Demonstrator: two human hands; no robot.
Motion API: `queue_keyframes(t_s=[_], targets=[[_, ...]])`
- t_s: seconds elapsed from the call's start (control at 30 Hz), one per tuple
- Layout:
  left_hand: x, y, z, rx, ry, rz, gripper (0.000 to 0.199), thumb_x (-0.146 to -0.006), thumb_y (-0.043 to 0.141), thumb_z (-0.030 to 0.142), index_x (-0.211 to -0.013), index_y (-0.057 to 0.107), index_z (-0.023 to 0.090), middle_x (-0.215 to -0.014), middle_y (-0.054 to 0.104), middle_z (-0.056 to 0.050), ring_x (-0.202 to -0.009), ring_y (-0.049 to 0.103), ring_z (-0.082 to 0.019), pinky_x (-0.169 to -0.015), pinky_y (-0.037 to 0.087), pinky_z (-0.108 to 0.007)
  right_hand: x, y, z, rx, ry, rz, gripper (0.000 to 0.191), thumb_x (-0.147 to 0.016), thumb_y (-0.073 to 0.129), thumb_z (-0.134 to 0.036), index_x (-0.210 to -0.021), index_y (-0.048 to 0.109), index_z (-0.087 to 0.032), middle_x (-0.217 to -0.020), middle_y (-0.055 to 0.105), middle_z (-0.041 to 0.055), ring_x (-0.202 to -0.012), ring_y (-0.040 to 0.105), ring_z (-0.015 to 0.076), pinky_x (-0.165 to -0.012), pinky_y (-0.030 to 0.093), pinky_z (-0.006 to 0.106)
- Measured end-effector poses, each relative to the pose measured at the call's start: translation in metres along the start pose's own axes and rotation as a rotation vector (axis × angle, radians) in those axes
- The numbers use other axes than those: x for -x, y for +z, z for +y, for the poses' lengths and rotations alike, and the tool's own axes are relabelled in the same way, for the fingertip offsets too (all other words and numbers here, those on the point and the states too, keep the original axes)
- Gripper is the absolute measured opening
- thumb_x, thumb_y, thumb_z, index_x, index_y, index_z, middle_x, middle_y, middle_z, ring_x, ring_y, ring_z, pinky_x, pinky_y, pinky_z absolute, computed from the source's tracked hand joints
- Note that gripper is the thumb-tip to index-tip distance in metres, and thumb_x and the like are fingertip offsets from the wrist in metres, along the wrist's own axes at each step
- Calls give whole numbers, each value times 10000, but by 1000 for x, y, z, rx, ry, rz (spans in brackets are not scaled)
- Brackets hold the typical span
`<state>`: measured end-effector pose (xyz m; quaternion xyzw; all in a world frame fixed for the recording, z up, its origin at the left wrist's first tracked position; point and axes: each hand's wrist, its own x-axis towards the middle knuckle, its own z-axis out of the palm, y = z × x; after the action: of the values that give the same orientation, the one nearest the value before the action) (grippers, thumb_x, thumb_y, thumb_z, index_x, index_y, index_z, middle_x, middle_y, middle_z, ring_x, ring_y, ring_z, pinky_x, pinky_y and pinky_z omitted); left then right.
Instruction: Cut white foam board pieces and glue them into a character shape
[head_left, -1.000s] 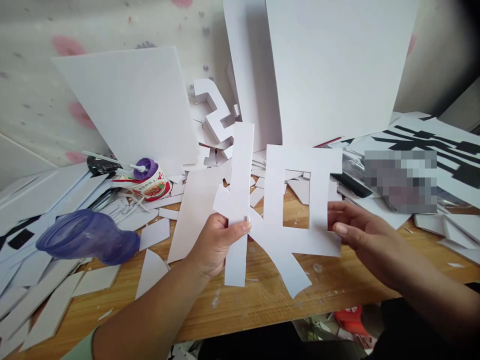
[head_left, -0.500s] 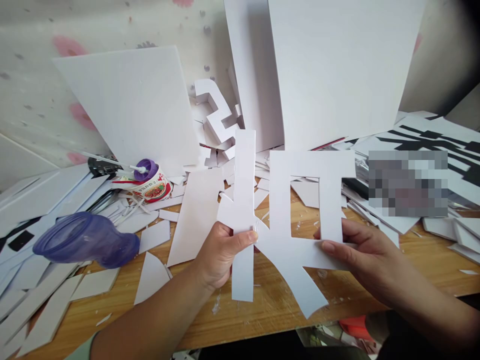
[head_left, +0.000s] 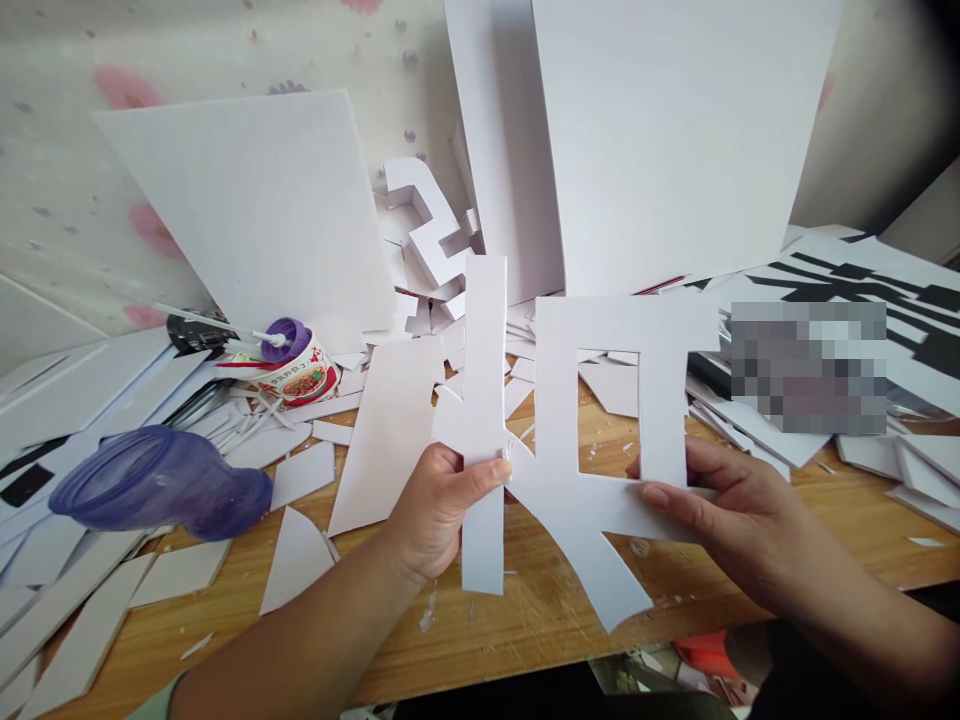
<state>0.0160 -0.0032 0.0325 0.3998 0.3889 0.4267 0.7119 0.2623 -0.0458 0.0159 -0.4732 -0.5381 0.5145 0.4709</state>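
A white foam-board character cutout, flat-faced with a rectangular opening and a curved leg at the bottom, is held up above the wooden table. My left hand pinches its left upright strip, thumb on the front, other fingers mostly hidden behind. My right hand grips the lower right bar, with the thumb in front and the fingers behind. Beyond it, a thick white zigzag-shaped letter piece leans among scraps.
Large white boards stand at the back. On the left lie a translucent purple container, a printed paper cup and many white offcuts. Black-patterned sheets and a pixelated patch lie at right on the wooden table.
The view has shifted slightly, so the background sits a little further left. Both hands keep the same grip on the cutout, which has barely moved.
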Motion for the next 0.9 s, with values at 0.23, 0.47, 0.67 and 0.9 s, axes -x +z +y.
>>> queue_keyframes(t_s=[0.23, 0.47, 0.67, 0.9], targets=[[0, -1, 1, 47, 18, 22, 219, -627, 835, 231, -776, 688, 167, -699, 677, -1, -662, 612, -139, -637, 504, -256, 0, 0, -2, 116, -43, -9, 165, -822, 688, -384, -928, 720, -261, -853, 748, 25, -729, 714, 217, -613, 620, 312], [1, 2, 1, 20, 24, 36, 241, -608, 844, 229, -775, 687, 156, -705, 687, -9, -665, 615, -143, -638, 506, -261, 1, -1, 1, 134, -34, 21, 180, -805, 707, -384, -942, 718, -267, -878, 743, 27, -770, 713, 224, -649, 616, 316], [2, 4, 2, 21, 24, 37, 258, -591, 845, 223, -778, 680, 155, -710, 701, -19, -669, 635, -163, -648, 522, -282, -1, 0, 1, 162, -82, 74, 177, -791, 719, -388, -893, 725, -243, -823, 740, 31, -706, 704, 208, -592, 613, 290], [2, 3, 0, 53, 34, 5, 263, -596, 846, 226, -805, 700, 160, -727, 711, -20, -673, 643, -163, -646, 530, -279, 1, 0, 9, 89, -102, 50, 198, -817, 703, -341, -1001, 717, -270, -904, 744, 42, -757, 710, 227, -625, 624, 321]])
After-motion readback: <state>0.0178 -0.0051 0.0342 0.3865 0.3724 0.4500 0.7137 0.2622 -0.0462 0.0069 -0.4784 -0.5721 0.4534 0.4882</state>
